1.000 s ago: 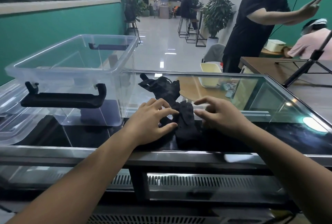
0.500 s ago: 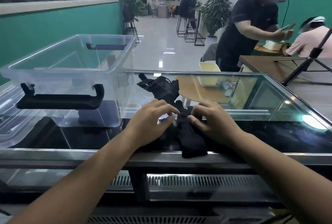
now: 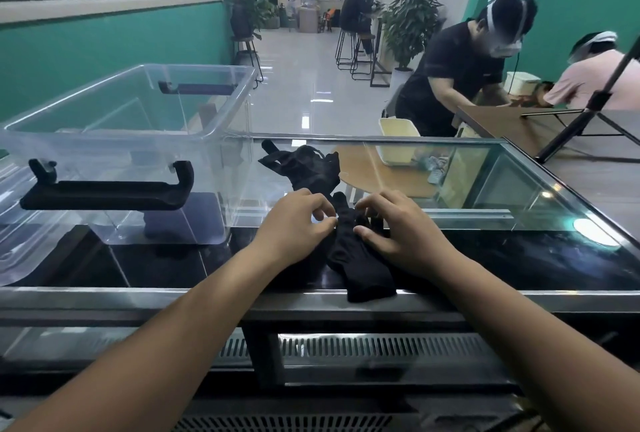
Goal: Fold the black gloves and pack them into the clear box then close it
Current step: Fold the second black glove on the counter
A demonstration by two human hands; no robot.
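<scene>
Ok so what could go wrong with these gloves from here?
The near glove hangs its cuff over the counter's front edge; a tug from the left hand or right hand could drag it off. The far glove lies crumpled and unfolded, easy to forget. The clear box sits off to the left, so the fold may loosen on the way.

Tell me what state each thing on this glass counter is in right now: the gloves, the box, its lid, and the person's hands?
Near glove: flat on the counter, cuff at the near edge, not yet folded.
Far glove: crumpled, untouched.
Clear box: open, empty.
Lid: off, lying left of the box.
Left hand: fingertips pinching the near glove.
Right hand: fingertips pinching the same glove.
</scene>
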